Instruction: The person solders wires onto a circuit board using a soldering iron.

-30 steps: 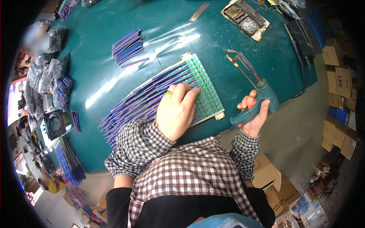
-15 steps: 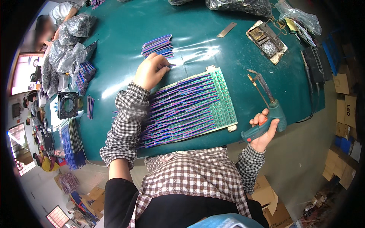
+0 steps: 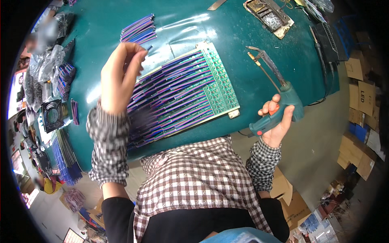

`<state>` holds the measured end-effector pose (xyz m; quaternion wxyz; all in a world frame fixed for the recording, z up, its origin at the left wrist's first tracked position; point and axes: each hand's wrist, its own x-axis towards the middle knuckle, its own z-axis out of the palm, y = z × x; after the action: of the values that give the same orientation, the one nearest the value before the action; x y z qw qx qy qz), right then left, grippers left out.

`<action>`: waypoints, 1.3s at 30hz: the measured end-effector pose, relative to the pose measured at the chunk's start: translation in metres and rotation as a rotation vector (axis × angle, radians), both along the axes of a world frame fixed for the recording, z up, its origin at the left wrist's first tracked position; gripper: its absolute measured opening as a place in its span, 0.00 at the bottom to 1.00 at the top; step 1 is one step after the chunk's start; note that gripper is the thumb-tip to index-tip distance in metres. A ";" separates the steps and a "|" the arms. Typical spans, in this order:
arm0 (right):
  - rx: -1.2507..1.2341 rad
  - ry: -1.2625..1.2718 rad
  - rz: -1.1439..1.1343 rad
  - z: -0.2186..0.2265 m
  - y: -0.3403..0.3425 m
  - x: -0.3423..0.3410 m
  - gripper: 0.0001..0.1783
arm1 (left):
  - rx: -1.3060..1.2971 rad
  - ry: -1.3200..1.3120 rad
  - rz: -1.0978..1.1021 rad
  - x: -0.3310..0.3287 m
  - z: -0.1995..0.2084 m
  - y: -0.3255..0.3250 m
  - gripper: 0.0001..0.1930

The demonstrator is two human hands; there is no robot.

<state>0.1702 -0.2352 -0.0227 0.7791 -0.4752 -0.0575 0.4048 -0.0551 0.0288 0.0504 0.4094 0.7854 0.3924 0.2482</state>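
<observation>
My left hand [image 3: 119, 75] is raised above the bench, thumb and fingers pinched together. A short dark-blue wire end [image 3: 150, 47] sticks out past the fingertips; the rest of that wire is hidden in the hand. In my right hand [image 3: 277, 119] is a green soldering gun [image 3: 292, 102], its metal tip pointing up and away, apart from the boards. Between the hands lies a panel of green circuit boards [image 3: 219, 77], with rows of blue, purple and pink wires [image 3: 174, 95] laid across its left side. Just beyond my left hand is a loose bundle of similar wires [image 3: 139, 29].
A soldering tray [image 3: 269, 18] stands at the far right, near a dark box-shaped unit [image 3: 329, 42] with a cable. A metal strip [image 3: 217, 5] lies at the far edge. On the left are a small black fan [image 3: 52, 115], plastic bags [image 3: 44, 71] and more wire bundles [image 3: 66, 77].
My left hand has come up off the bench and toward me with the wire. The right hand still holds the soldering gun. The whole view has shifted a little.
</observation>
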 end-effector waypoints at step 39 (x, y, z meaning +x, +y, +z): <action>-0.410 -0.753 0.233 0.068 -0.039 -0.041 0.31 | 0.538 0.044 -0.306 0.045 -0.056 -0.090 0.13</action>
<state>0.1291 -0.2738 0.0450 0.5426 -0.7246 -0.3089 0.2918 -0.0105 -0.0616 -0.0055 0.2108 0.9206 0.1987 0.2618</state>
